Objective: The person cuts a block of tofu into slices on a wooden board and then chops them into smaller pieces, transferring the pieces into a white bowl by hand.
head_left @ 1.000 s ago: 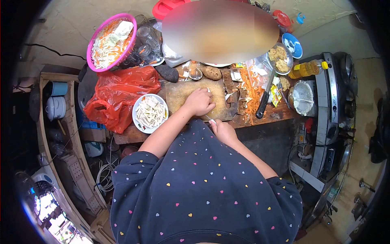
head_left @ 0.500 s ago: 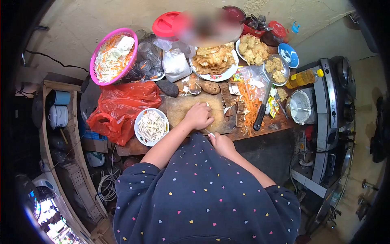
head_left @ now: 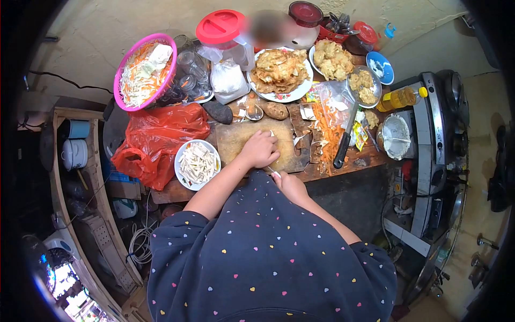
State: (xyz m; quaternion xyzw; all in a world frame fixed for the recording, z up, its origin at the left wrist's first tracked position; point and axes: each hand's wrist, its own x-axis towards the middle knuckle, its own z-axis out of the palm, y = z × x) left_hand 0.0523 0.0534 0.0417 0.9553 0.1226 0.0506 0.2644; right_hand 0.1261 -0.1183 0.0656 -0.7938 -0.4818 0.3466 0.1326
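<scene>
On the wooden cutting board, my left hand lies with its fingers curled and pressed down. A bit of a small white piece shows at its fingertips; the rest is hidden under the hand. My right hand, at the board's near edge, is closed round the pale handle of a knife. Its blade points up and left toward my left hand and is mostly covered. Left of the board stands a white bowl filled with thin white strips.
A red plastic bag and a pink basin of shredded vegetables are at the left. Behind the board stand plates of fried fritters. Carrot shreds, a black-handled strainer and an oil bottle lie to the right.
The whole view has shifted slightly, moving most things a little to the left. Both hands keep nearly the same place and hold on the board.
</scene>
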